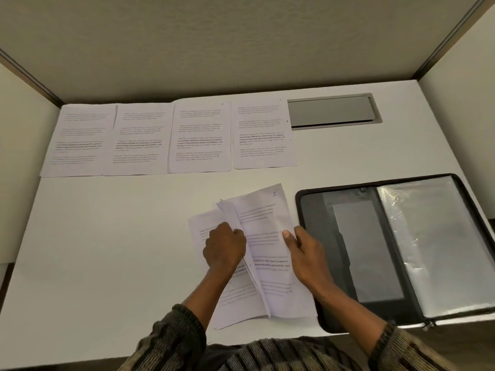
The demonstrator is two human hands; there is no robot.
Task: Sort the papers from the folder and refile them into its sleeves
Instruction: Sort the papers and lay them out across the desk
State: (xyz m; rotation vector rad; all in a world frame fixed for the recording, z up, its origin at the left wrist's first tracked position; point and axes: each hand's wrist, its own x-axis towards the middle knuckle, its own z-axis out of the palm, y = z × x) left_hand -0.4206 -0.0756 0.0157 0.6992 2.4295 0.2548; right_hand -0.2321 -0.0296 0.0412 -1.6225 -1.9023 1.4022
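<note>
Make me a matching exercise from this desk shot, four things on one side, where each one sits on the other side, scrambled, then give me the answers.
Things:
1. row of four printed sheets
2. open zip folder
3. grey cable hatch
4. loose stack of papers

Places:
A. held in both hands, near desk edge
B. lying open at the right, clear sleeves showing
C. set into the desk, far right
D. laid side by side along the far partition

Pairs: 1-D, 2-B, 3-C, 4-A
</note>
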